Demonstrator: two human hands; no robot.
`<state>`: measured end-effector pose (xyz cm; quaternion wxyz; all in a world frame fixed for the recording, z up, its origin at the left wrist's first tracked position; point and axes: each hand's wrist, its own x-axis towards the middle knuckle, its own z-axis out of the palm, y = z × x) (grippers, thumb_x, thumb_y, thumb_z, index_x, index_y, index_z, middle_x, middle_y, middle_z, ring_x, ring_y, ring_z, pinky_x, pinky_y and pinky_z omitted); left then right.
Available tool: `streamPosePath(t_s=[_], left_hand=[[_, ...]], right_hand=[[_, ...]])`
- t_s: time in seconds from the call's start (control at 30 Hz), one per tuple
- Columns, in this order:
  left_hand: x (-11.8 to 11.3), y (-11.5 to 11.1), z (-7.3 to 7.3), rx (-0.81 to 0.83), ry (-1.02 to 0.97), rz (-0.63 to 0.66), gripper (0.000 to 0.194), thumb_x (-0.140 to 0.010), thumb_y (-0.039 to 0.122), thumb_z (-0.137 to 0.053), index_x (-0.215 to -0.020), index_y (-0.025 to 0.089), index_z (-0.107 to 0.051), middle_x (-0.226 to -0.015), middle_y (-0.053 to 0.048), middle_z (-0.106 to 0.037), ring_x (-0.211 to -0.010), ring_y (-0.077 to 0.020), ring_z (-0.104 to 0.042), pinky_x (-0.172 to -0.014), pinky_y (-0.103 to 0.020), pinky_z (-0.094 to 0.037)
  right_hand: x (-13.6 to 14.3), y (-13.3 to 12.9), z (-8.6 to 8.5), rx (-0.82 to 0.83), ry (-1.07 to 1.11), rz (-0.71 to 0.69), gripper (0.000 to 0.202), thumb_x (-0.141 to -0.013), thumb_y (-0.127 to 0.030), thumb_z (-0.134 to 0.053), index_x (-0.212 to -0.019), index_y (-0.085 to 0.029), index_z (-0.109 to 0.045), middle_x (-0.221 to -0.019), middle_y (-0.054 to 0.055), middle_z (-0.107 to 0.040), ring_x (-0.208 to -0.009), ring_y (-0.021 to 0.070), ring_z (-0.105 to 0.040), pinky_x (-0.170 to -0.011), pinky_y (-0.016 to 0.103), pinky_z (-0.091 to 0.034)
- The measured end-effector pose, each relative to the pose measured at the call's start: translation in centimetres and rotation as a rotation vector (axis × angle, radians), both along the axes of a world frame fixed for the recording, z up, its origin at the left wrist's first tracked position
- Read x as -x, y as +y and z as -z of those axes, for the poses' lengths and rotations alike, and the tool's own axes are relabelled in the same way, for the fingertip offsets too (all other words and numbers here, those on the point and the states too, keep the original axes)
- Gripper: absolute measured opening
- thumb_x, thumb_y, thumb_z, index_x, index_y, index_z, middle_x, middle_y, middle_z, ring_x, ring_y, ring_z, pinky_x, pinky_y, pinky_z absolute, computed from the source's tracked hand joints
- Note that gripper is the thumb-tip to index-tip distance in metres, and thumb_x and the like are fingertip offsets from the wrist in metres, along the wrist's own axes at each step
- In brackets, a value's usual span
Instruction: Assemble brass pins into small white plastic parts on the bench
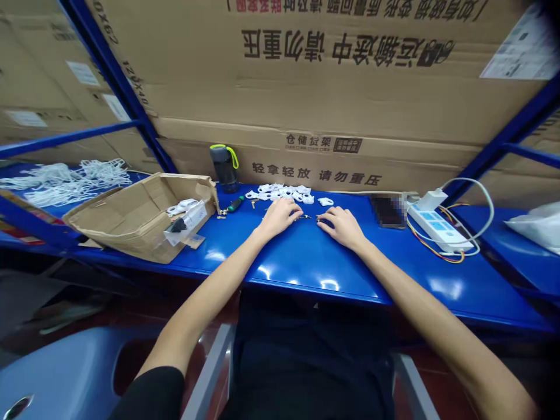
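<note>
On the blue table [297, 262], my left hand [280, 217] rests just in front of a pile of white plastic parts [284, 192], its fingers bent. A small brass-coloured piece [306, 216] lies at its fingertips; whether the fingers grip it is too small to tell. To the right, my right hand [343, 226] lies low over the tabletop with curled fingers pointing left, and anything under the fingertips is hidden. One single white part [325, 202] sits behind the gap between my hands.
An open cardboard box [126, 224] stands left, near a green-handled screwdriver [236, 203] and a dark bottle [224, 169]. At right are a phone [388, 210] and a power strip [440, 227] with cables. Large cardboard [306, 99] stands behind.
</note>
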<state>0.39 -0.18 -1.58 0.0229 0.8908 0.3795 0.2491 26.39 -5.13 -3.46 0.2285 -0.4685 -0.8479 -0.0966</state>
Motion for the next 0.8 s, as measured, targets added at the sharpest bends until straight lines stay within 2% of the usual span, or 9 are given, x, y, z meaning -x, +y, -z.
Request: streamPosePath(t_s=[0.1, 0.23, 0.43, 0.6, 0.7, 0.8], left_hand=[[-1.5, -1.0, 0.2, 0.034, -0.021, 0.098, 0.034, -0.107, 0.041, -0.053, -0.110, 0.022, -0.081, -0.112, -0.009, -0.074, -0.107, -0.0260, -0.062, -0.100, -0.040, -0.044], [-2.6, -1.9, 0.5, 0.097, -0.069, 0.118, 0.035, -0.105, 0.046, -0.057, -0.114, 0.023, -0.081, -0.113, -0.009, -0.074, -0.105, -0.0248, -0.063, -0.100, -0.039, -0.044], [-2.6, -1.4, 0.9, 0.292, -0.278, 0.164, 0.035, -0.099, 0.051, -0.065, -0.105, 0.022, -0.083, -0.106, -0.006, -0.079, -0.098, -0.0221, -0.066, -0.096, -0.035, -0.047], [-2.4, -1.2, 0.2, 0.500, -0.325, 0.248, 0.039, -0.100, 0.052, -0.061, -0.105, 0.019, -0.082, -0.102, -0.004, -0.080, -0.091, -0.0202, -0.067, -0.089, -0.032, -0.048], [-2.5, -1.6, -0.4, 0.499, -0.311, 0.270, 0.037, -0.099, 0.049, -0.061, -0.100, 0.018, -0.081, -0.096, -0.004, -0.079, -0.087, -0.0199, -0.065, -0.084, -0.032, -0.048], [-2.3, -1.8, -0.8, 0.417, -0.270, 0.214, 0.035, -0.100, 0.047, -0.060, -0.099, 0.020, -0.081, -0.094, -0.003, -0.077, -0.085, -0.0203, -0.062, -0.084, -0.033, -0.047]], right_hand=[[0.4, 0.5, 0.5, -0.019, 0.016, -0.014, 0.026, -0.106, -0.037, -0.057, -0.104, -0.024, -0.079, -0.106, 0.011, -0.076, -0.098, 0.0292, -0.065, -0.079, 0.042, -0.044], [0.4, 0.3, 0.5, -0.037, 0.081, -0.080, 0.023, -0.105, -0.036, -0.059, -0.101, -0.022, -0.077, -0.105, 0.010, -0.078, -0.097, 0.0280, -0.067, -0.081, 0.042, -0.044], [0.5, -0.5, -0.5, -0.092, 0.130, -0.180, 0.027, -0.107, -0.037, -0.054, -0.107, -0.022, -0.077, -0.107, 0.011, -0.079, -0.093, 0.0276, -0.068, -0.083, 0.043, -0.045], [0.3, -0.9, -1.5, -0.106, 0.102, -0.255, 0.031, -0.109, -0.037, -0.049, -0.107, -0.023, -0.076, -0.106, 0.010, -0.079, -0.091, 0.0265, -0.066, -0.082, 0.043, -0.047], [0.4, -1.1, -1.9, -0.078, 0.077, -0.276, 0.032, -0.109, -0.037, -0.048, -0.103, -0.024, -0.076, -0.102, 0.010, -0.078, -0.090, 0.0265, -0.066, -0.084, 0.044, -0.048], [0.1, -0.9, -2.0, -0.068, 0.040, -0.263, 0.034, -0.110, -0.037, -0.046, -0.101, -0.024, -0.076, -0.101, 0.011, -0.077, -0.093, 0.0273, -0.066, -0.087, 0.044, -0.049]])
